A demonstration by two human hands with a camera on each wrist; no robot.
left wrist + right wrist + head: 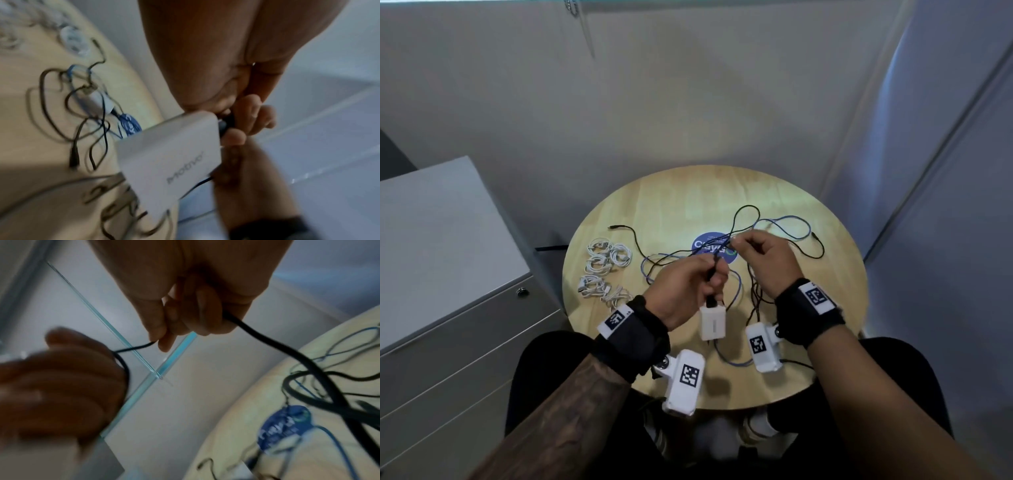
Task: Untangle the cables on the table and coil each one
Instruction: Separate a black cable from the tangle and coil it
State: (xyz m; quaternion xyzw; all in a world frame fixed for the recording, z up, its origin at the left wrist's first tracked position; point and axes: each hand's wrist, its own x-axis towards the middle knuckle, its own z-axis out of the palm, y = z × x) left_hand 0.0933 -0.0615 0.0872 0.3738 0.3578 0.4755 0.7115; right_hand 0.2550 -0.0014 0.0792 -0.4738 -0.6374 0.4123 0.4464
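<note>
The head view shows the whole round wooden table (619, 219), which the wrist views only show in part. On its left side lie small white coiled cables (604, 270), neat and bunched. In the middle, thin black cables (748, 209) and a blue cable (791, 219) lie loose and mixed up across a blue round sticker (702, 245).

The left hand (685, 291) is held above the table. Its fingers are curled tight around a black cable, and a white box-shaped charger (711, 322) hangs below the fist. The left wrist view shows something the head view does not: grey letters on the flat smooth side of the charger (170, 155), and the fingertips (252, 110) pressed on the dark plug at its top edge.

The right hand (763, 260) is close beside the left. In the right wrist view the thumb and first finger (158, 326) pinch the thin black cable (135, 347) together, and the other fingers are curled over a thicker part of it that runs down to the table. That short piece stretches across to the left hand (61, 386), which is blurry there.

Both wrists wear black bands (810, 308) with white camera boxes (762, 346) that carry black and white square marks. A grey drawer cabinet (448, 257) stands left of the table.
</note>
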